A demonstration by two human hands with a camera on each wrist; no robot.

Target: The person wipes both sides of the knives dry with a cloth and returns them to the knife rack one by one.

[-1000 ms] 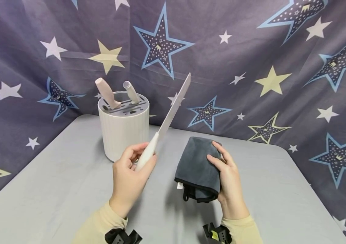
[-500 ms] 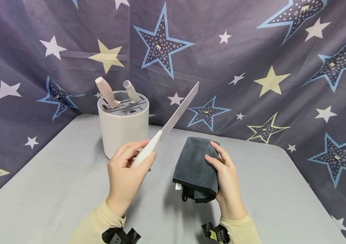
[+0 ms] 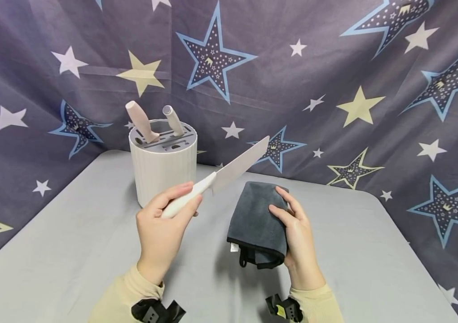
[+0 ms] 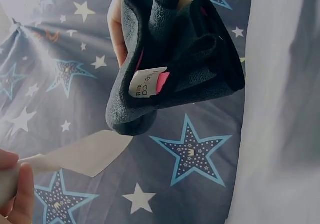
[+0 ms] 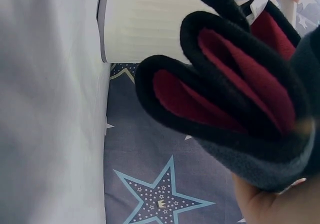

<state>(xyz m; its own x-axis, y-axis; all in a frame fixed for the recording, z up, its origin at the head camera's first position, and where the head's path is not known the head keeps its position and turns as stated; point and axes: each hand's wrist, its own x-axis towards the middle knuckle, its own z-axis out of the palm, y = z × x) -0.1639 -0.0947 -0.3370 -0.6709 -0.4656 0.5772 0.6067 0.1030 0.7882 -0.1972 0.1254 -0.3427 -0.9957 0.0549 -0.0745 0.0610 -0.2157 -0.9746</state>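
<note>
My left hand (image 3: 162, 229) grips the white handle of a kitchen knife (image 3: 241, 163), its broad pale blade slanting up and to the right above the table. In the left wrist view the knife blade (image 4: 92, 154) lies partly behind the cloth. My right hand (image 3: 299, 237) holds a folded dark grey cloth (image 3: 257, 215) with black edging, a white tag and a loop, fingers over its front. The right wrist view shows red inside the folds of the cloth (image 5: 225, 84). Blade and cloth appear apart in the head view.
A round white knife block (image 3: 164, 172) stands behind my left hand, with a pink-handled knife (image 3: 142, 121) and a second pale handle (image 3: 173, 121) in its slotted grey top. The table (image 3: 71, 251) has a light grey cover. A star-patterned curtain (image 3: 293, 80) hangs behind it.
The knife has tilted down to the right, its blade tip lowering and its broad face turning into view. My left hand has shifted slightly left. The cloth has barely moved.
</note>
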